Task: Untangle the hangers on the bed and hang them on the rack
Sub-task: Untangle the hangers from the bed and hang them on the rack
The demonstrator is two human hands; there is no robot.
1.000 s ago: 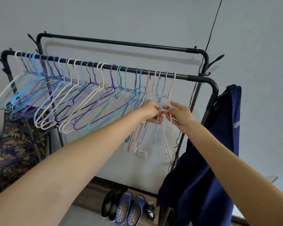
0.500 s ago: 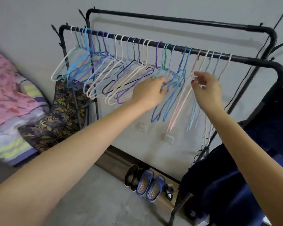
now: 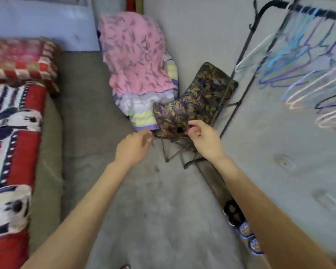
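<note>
I see both hands empty, fingers loosely curled: left hand (image 3: pixel 133 147) nearer the bed (image 3: pixel 81 105); rack (image 3: pixel 264 8) lies right.

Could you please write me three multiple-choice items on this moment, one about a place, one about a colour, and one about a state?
1. Where in the head view does the black metal clothes rack stand?
A. upper right
B. lower left
C. bottom centre

2. What colour is the crumpled blanket on top of the folded bedding pile?
A. green
B. pink
C. black

3. What are the left hand and right hand holding?
A. a hanger each
B. one shoe together
C. nothing

Answers:
1. A, its dark bar with the pastel plastic hangers fills the upper right corner.
2. B, the top layer is pink with darker marks.
3. C, both hands hang loosely curled in front of the leaf-patterned folding chair, with no hanger in either.
</note>
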